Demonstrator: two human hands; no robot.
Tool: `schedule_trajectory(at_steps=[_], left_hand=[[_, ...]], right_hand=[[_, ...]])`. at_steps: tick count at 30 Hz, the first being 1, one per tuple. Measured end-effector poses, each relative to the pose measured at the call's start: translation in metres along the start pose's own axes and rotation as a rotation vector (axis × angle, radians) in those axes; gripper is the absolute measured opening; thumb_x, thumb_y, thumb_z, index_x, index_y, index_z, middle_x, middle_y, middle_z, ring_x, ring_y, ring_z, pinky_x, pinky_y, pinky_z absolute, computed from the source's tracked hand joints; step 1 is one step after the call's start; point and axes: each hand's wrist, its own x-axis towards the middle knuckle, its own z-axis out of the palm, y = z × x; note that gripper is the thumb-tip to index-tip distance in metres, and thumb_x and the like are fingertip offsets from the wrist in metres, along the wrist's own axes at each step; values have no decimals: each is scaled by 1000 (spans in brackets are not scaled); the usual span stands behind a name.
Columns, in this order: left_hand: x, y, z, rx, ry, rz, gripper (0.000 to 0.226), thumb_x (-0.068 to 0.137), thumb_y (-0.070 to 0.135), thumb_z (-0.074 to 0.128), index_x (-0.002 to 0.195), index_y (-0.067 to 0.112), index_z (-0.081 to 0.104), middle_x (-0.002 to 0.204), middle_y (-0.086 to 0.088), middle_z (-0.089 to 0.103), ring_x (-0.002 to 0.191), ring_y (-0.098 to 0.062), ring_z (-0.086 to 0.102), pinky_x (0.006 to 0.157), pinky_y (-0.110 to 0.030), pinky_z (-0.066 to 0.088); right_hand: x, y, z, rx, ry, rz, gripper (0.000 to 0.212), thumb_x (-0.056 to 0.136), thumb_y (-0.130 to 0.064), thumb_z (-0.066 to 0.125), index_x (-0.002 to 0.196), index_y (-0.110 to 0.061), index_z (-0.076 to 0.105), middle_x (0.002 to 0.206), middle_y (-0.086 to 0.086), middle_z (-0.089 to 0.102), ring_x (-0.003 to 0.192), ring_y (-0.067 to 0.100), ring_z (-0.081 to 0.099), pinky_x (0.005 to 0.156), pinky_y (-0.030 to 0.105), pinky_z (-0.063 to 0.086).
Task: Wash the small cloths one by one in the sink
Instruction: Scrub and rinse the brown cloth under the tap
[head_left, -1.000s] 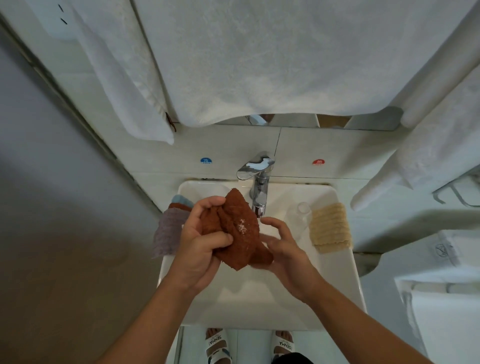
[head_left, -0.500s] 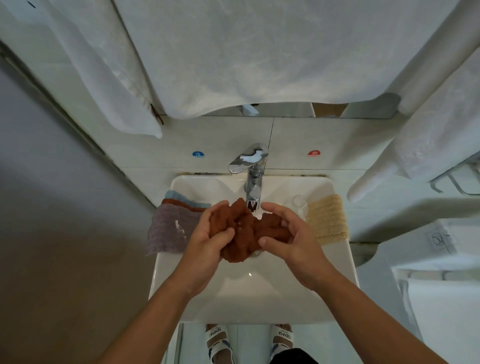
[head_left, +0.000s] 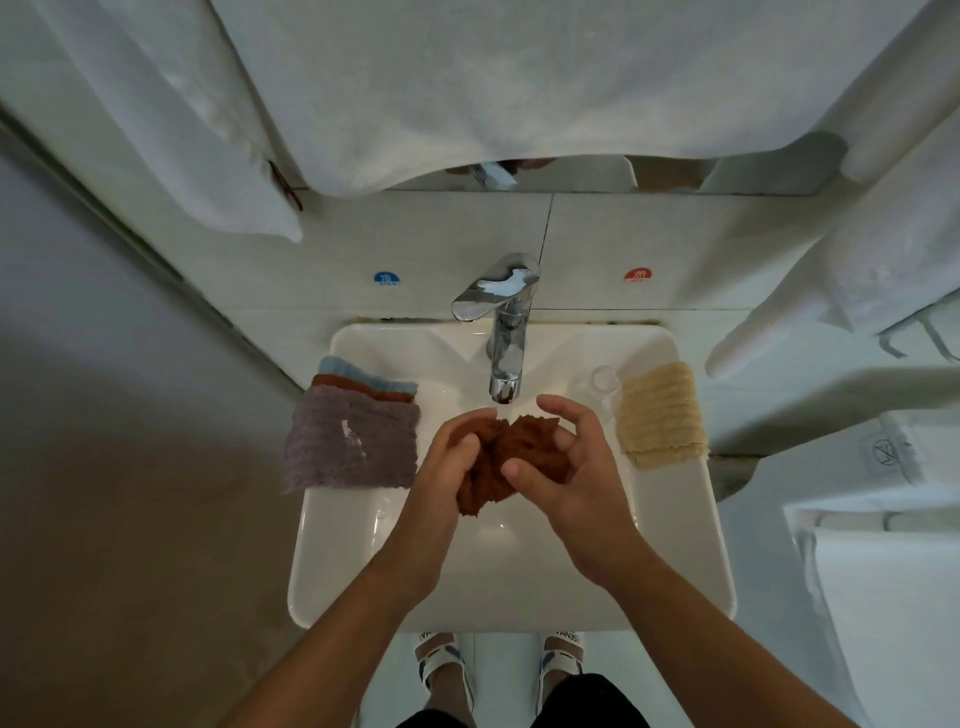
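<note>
A brown cloth (head_left: 511, 457) is squeezed by the left hand (head_left: 449, 467) and right hand (head_left: 574, 467). It is held over the sink (head_left: 343, 545), just near the tap (head_left: 506, 358).

White rectangular sink (head_left: 332, 571) against a pale tiled wall, chrome faucet (head_left: 503, 332) rising from its back edge. On the left rim, a stack of folded small cloths: purple cloth (head_left: 353, 447) on top, rust cloth (head_left: 358, 388) and light blue cloth (head_left: 363, 375) peeking out beneath. On the right rim, a folded cream ribbed cloth (head_left: 660, 415), with a clear glass (head_left: 602, 382) just beside it.
</note>
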Motion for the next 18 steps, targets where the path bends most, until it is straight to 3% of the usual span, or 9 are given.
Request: schedule_trajectory(at_steps=[2,5,8,11,15,18], left_hand=[[2,-1,0,-93,25,-9,41,97,38,45,126,20,67,126,-12,69,119,-26,66,90,-41,57],[4,-2,-1,-241,78,43,32,106,24,42,121,10,66,118,-17,72,106,-26,70,78,-34,60],[8,-4,0,-263,67,80,27,103,18,45,116,8,66,106,-15,70,92,-23,67,71,-30,57],[10,-7,1,-166,52,104,20,95,21,52,104,16,69,98,-12,72,87,-23,70,68,-33,58],[10,-25,8,69,61,114,23,96,45,53,103,29,67,101,-7,71,93,-27,71,69,-45,62],[16,-29,16,107,203,97,24,91,52,45,84,34,61,79,7,61,73,-11,62,57,-30,52]], right_hand=[[2,2,-2,-24,11,-14,50,81,-2,80,124,-20,62,107,6,74,100,26,73,84,37,61],[2,4,-2,-69,-4,-29,32,83,-12,79,113,-20,73,106,8,75,97,27,73,81,40,62],[1,7,-1,-114,-7,-52,23,92,-19,73,115,-19,70,94,8,74,77,26,72,67,36,60],[3,7,-2,-52,60,38,35,91,-29,71,120,-15,59,88,12,70,65,27,65,60,38,56],[7,11,1,-71,34,83,30,90,-9,71,119,-13,62,98,4,71,83,14,67,68,25,55],[-2,18,16,-146,-42,23,34,80,-5,55,112,-17,59,95,-3,67,82,12,64,66,27,56]])
